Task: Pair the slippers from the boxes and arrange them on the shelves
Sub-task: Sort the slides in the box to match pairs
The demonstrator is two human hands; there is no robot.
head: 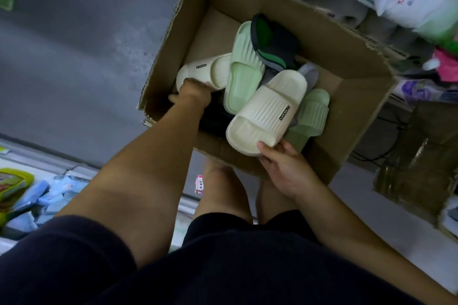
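Clearly the pair in play is the two cream ribbed slides, each with a small black label on the side of its strap. The right hand (285,168) grips the near cream slipper (267,109) by its toe end at about 6 o'clock in the cardboard box (347,39), thumb on top and fingers curled beneath. This slipper rests across the pile, its long axis running from 7 o'clock up to 1 o'clock.

The left hand (190,93) is down inside the box at 9 o'clock. It appears wrapped round the toe end of the far cream slipper (208,72), though most of its fingers are hidden. That slipper lies by the left wall, its long axis running from the grip towards 2 o'clock. Its heel is tucked under the pale green slipper (244,74), which lies between the two cream ones.

The left hand is the nearer one, so the likely move is to draw the far slipper back out from under the green one and bring it across to its mate. A dark slipper with a green footbed (275,42) sits at 12 o'clock, and a second green slipper (309,116) at 4 o'clock.
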